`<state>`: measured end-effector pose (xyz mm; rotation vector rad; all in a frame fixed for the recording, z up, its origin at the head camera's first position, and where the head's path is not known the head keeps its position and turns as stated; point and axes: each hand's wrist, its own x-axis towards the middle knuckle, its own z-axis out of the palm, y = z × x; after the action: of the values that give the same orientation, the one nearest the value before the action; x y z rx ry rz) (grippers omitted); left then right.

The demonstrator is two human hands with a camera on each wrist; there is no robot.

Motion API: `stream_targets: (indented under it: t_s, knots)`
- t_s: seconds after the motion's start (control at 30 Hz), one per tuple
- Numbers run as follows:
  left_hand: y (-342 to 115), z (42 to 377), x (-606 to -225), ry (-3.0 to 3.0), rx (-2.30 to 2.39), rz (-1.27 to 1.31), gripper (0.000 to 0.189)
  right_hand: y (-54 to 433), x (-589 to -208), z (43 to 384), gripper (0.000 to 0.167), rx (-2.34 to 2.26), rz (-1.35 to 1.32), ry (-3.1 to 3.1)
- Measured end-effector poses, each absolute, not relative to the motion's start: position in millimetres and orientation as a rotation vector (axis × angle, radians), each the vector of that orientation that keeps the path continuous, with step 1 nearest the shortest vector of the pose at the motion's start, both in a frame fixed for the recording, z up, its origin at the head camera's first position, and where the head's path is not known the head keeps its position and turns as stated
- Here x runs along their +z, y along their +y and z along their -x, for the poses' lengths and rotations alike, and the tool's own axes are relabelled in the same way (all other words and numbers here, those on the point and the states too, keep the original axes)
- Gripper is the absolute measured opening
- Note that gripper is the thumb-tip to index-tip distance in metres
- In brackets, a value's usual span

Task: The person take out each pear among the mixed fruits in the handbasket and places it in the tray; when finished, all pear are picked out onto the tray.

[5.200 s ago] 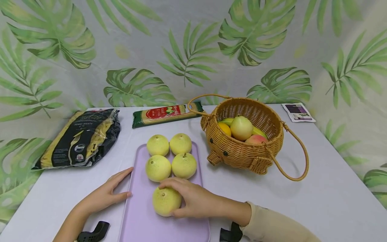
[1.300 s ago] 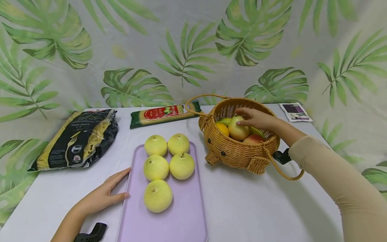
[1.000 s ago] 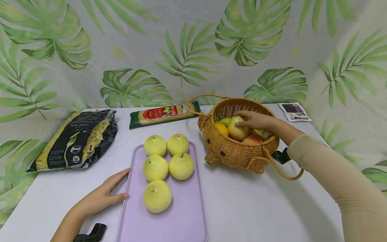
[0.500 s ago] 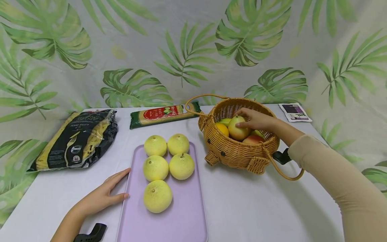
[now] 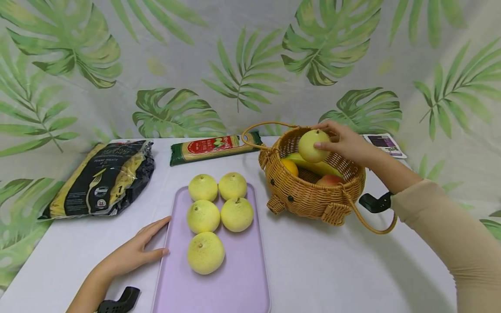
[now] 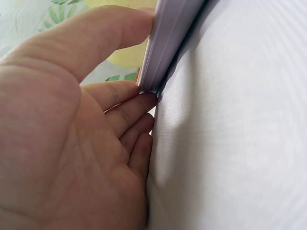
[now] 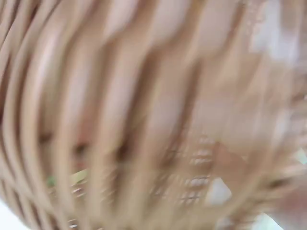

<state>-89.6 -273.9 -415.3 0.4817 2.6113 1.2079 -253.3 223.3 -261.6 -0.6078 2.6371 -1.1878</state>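
Note:
My right hand (image 5: 344, 141) grips a yellow-green pear (image 5: 312, 146), with the thumb in front. It holds the pear up over the wicker basket (image 5: 305, 198), near the rim. Inside the basket lie a banana (image 5: 326, 168), an orange fruit (image 5: 290, 167) and a reddish peach-like fruit (image 5: 330, 180). My left hand (image 5: 129, 255) lies beside the lilac tray (image 5: 235, 287), its straight fingers and thumb touching the left edge; the left wrist view shows the thumb (image 6: 120, 28) against the rim. Several round yellow-green fruits (image 5: 205, 253) sit on the tray. Blurred wickerwork fills the right wrist view.
A black bag of penne pasta (image 5: 103, 182) lies at the back left. Behind the tray is a long spaghetti packet (image 5: 215, 148). At the back right lies a small white and purple packet (image 5: 385, 145), partly behind my right arm. The basket's handle (image 5: 372, 226) hangs toward the front.
My right hand went from the round fruit on the tray to the pear in the basket, and has lifted it up and slightly right. The left hand stays at the tray's edge.

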Motion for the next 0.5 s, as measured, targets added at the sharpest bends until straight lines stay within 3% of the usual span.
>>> stream_targets:
  t_s: [0.27, 0.5]
  knots:
    - [-274, 90, -416, 2.605, 1.208, -0.463, 0.074, 213, -228, 209, 0.047, -1.409, 0.653, 2.636]
    - [-275, 90, -418, 2.610, 1.202, -0.449, 0.075, 198, -232, 173, 0.045, -1.627, 0.862, 2.457]
